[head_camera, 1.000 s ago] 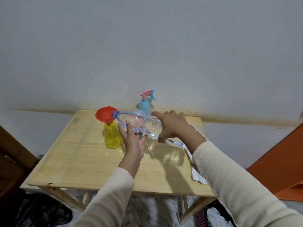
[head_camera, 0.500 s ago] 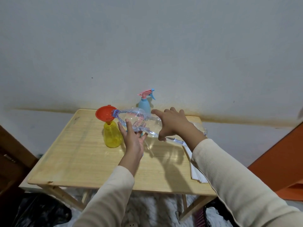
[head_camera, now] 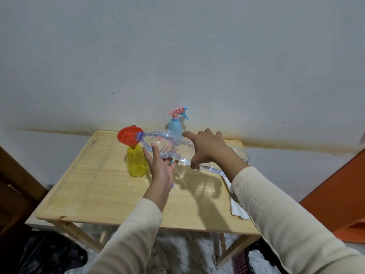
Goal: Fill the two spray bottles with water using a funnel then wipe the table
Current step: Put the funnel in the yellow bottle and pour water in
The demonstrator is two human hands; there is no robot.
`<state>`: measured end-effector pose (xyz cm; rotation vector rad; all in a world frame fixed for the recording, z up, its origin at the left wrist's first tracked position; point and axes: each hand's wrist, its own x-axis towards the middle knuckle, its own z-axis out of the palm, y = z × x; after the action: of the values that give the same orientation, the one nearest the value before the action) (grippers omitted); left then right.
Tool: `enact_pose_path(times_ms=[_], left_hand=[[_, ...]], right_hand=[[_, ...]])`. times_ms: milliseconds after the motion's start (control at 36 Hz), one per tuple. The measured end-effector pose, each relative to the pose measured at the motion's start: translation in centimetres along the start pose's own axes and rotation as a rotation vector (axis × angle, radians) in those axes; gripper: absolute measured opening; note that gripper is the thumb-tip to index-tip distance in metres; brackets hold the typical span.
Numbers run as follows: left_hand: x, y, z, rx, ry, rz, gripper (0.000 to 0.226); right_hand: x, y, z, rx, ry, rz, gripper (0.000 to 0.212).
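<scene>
While tipped, clear bottle (head_camera: 167,143) funnelward.

you've got a pale grey wall (head_camera: 177,56) with a brownish stain line low down | light wooden bench (head_camera: 94,186) against it | orange panel (head_camera: 339,186) right | dark wood furniture (head_camera: 13,184) left | fluffy white rug (head_camera: 187,252) underneath

The near and left parts of the bench (head_camera: 94,186) lay bare, open to a hand. Farther back, the yellow bottle (head_camera: 136,164) with its red funnel (head_camera: 127,134), the tilted clear bottle (head_camera: 167,144) and the blue sprayer (head_camera: 175,126) crowded the middle, and white sheets (head_camera: 237,210) covered the right edge.
</scene>
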<state>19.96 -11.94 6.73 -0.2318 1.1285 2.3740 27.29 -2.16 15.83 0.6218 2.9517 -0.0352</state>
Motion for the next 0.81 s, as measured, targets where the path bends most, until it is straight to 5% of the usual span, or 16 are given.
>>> enact_pose_path(times_ms=[583, 806], left_hand=[[0.2, 1.2, -0.4, 0.160, -0.042, 0.108, 0.057], [0.5, 1.2, 2.2, 0.322, -0.193, 0.248, 0.058]], right_hand=[[-0.2, 0.4, 3.8, 0.261, 0.052, 0.032, 0.101], [-0.6, 2.5, 6.1, 0.551, 0.183, 0.093, 0.103]])
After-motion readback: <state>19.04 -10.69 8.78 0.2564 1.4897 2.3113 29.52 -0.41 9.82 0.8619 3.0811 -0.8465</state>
